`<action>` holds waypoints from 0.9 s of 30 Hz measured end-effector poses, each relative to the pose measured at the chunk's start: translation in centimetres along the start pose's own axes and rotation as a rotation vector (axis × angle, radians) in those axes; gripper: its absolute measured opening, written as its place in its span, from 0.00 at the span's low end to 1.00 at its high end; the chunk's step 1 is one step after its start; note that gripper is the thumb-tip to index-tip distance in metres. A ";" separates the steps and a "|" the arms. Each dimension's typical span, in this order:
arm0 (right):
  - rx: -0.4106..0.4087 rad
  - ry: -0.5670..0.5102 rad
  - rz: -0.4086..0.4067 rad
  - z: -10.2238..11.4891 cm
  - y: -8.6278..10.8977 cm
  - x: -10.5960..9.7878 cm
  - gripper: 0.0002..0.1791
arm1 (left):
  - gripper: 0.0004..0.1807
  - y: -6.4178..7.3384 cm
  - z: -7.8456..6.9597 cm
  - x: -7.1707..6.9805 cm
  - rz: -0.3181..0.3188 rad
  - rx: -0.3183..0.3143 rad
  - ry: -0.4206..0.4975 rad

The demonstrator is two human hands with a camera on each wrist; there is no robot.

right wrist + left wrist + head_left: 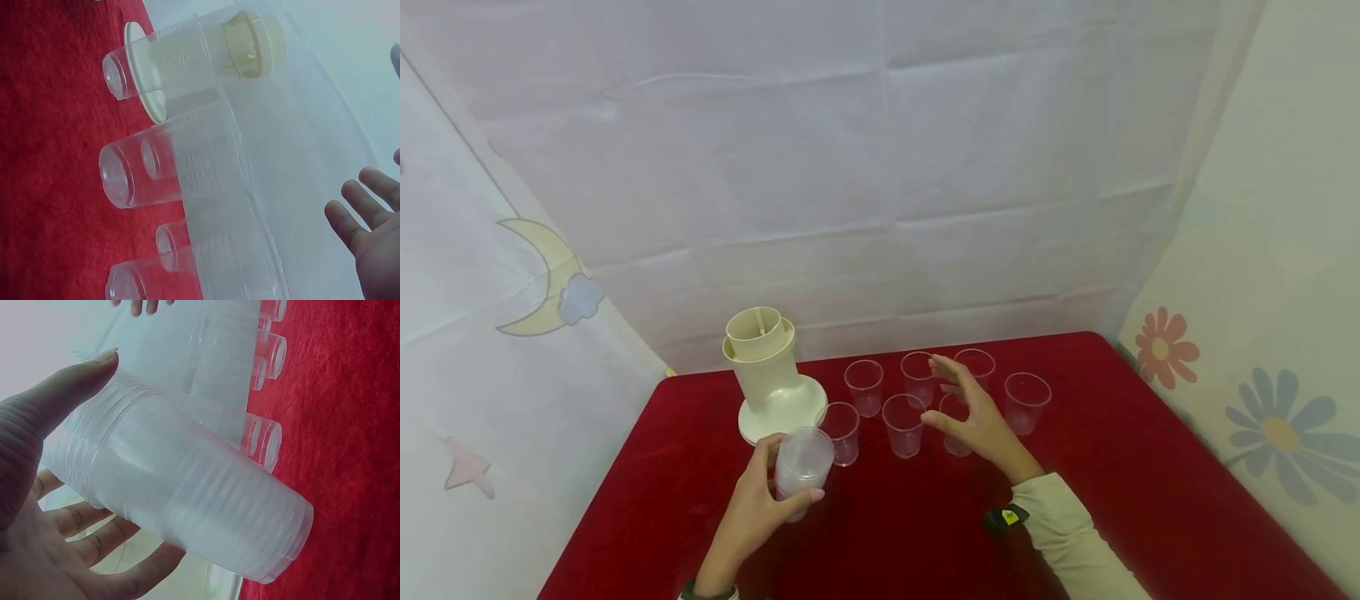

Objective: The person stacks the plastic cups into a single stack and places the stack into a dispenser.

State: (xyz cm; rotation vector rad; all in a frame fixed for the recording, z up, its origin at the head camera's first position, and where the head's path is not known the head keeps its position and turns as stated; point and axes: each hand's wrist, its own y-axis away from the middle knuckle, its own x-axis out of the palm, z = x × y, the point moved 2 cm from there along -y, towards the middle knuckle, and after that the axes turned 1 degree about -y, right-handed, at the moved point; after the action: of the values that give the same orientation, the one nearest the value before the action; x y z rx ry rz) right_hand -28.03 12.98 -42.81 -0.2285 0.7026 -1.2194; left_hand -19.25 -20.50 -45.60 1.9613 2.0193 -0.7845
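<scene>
My left hand (756, 500) grips a stack of nested clear plastic cups (805, 462), tilted in the head view. In the left wrist view the thumb lies along the rims of the stack (181, 481), with the fingers on the other side. My right hand (981, 421) hovers over the right part of the cups standing on the table, fingers spread and holding nothing. Beneath it, one front cup (957, 437) is partly covered. Close by stand a front middle cup (904, 433), a back cup (917, 387) and a right-hand cup (1027, 408).
A cream-coloured holder (767, 383) with a round base stands at the left back of the red-covered table (700, 492). Beside it are a front left cup (844, 437) and a back left cup (867, 396). A white sheet (880, 208) hangs behind the table.
</scene>
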 end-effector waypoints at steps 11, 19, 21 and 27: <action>-0.016 0.027 -0.032 -0.3 0.0 -1.1 0.45 | 0.45 -0.1 0.1 -0.2 -0.009 0.006 -0.011; 0.010 0.012 -0.054 -0.6 0.0 -2.0 0.48 | 0.46 -0.1 0.0 -0.2 -0.015 -0.007 -0.007; 0.017 0.022 -0.066 -0.6 0.2 -2.4 0.47 | 0.46 0.0 0.0 -0.2 -0.014 -0.025 -0.003; 0.020 0.062 -0.108 -0.6 0.6 -3.4 0.46 | 0.47 0.1 -0.1 0.0 -0.007 -0.052 0.000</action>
State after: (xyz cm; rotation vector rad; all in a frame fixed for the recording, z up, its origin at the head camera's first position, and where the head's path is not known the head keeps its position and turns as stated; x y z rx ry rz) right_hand -28.53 16.41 -42.34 -0.2144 0.7393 -1.3405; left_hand -19.12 -20.46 -45.53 1.9270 2.0263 -0.7266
